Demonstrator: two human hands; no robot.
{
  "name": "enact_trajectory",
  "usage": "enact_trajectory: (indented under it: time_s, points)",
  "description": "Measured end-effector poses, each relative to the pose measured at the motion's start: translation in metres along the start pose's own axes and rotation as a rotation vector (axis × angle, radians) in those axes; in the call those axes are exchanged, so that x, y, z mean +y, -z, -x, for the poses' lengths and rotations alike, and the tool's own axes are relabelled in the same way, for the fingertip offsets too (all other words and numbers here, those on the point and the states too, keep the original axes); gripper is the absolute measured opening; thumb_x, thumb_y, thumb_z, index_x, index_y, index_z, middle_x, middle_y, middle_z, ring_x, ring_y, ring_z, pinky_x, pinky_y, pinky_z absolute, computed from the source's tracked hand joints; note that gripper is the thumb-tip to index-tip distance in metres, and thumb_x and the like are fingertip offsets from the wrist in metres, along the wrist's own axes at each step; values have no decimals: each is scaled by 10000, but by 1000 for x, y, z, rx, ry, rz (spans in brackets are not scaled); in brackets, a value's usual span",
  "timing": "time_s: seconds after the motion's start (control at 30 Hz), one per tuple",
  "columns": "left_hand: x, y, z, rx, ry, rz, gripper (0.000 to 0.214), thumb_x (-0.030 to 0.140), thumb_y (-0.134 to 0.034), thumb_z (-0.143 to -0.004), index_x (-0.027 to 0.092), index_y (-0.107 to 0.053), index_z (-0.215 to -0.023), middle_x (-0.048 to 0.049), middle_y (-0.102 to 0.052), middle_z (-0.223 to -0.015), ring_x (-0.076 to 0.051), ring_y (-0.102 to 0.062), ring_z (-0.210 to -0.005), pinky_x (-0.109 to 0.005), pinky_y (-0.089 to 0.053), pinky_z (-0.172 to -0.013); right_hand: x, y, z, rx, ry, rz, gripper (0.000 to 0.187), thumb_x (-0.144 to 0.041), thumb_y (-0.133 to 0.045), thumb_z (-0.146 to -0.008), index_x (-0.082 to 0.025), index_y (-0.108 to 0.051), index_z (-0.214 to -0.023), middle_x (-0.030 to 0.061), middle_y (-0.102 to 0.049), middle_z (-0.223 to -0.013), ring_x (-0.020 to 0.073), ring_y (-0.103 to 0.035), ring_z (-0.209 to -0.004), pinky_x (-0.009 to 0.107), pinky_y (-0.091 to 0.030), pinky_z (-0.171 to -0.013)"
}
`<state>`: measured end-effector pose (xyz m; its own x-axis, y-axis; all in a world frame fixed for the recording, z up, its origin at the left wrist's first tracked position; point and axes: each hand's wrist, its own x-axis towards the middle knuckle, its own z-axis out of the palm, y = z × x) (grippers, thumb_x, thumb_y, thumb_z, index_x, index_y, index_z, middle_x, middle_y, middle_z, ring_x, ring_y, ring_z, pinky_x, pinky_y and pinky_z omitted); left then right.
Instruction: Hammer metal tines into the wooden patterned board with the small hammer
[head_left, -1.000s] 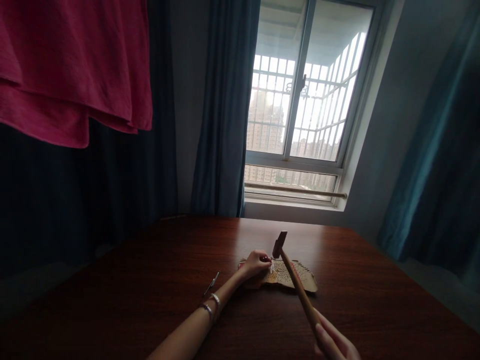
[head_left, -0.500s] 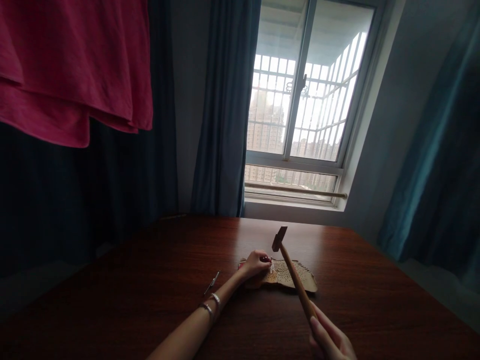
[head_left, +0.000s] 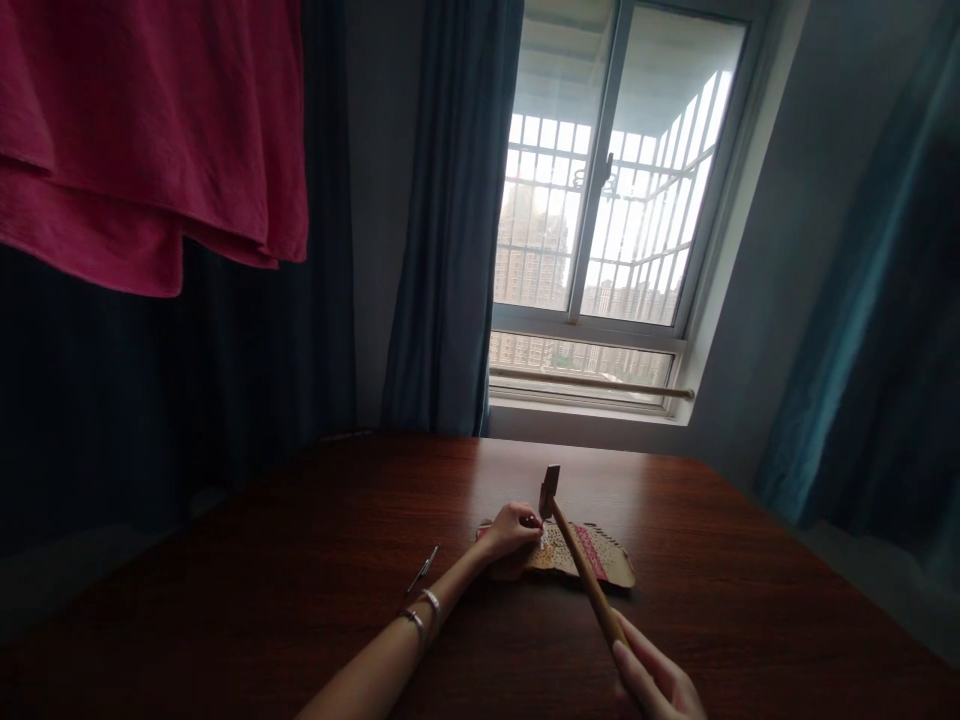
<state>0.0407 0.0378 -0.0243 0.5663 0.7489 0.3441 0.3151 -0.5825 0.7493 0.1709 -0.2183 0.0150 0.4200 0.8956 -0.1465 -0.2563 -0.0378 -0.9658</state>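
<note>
My right hand (head_left: 651,665) is wrapped round the wooden handle of a hammer (head_left: 581,560). The hammer's dark head sits just above the fingers of my left hand (head_left: 514,530); whether it touches anything there I cannot tell. My left hand is closed in a pinch on a thin, pale, nail-like piece (head_left: 541,535), partly hidden by the fingers. Under that hand lies a flat tan piece of card-like material (head_left: 619,568), dotted with many small holes, with a pinkish-red band and a notched edge. The left forearm wears bracelets.
Thin metal rods (head_left: 424,568) lie on the brown wooden table (head_left: 300,560), left of my left forearm. Beyond the table's far edge stand a barred window (head_left: 592,220) and blue curtains (head_left: 450,250). A pink cloth (head_left: 150,150) hangs at the upper left.
The hammer head has come down and a little to the left, closer to my left fingers. More of the card-like piece's red band shows. My left hand has stayed in place.
</note>
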Motion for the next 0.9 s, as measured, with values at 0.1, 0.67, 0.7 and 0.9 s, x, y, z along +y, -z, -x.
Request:
enact_trajectory:
  time_s: [0.1, 0.67, 0.7, 0.9]
  points:
    - [-1, 0, 0, 3, 18, 14, 210, 285, -586, -662, 128, -688, -755, -24, -666, -756, -144, -581, -702, -211, -406, -646, -3, 0, 0, -7, 11, -38, 832, -594, -705, -511, -104, -556, -1167, -93, -308, -411, 23, -269, -349, 146, -136, -362]
    - [1, 0, 0, -6, 22, 44, 200, 268, -594, -649, 119, -689, -741, -25, -665, -741, -146, -588, -697, -205, -410, -625, -1, 3, 0, -31, -20, -11, 857, -590, -709, -510, -78, -539, -1176, -83, -348, -407, 25, -297, -367, 144, -159, -376]
    - [2, 1, 0, -7, 20, 50, 202, 269, -593, -649, 119, -689, -745, -26, -666, -748, -147, -589, -701, -206, -412, -629, -2, 3, 0, -33, -18, -12, 861, -590, -706, -515, -80, -530, -1186, -80, -358, -412, 26, -301, -370, 144, -164, -377]
    - [2, 2, 0, -13, 15, 45, 211, 280, -593, -649, 120, -694, -742, -28, -666, -758, -147, -590, -706, -207, -415, -637, -16, 0, 8, -74, -31, -14, 806, -566, -721, -507, -108, -571, -1153, -87, -351, -413, 34, -320, -355, 157, -204, -363]
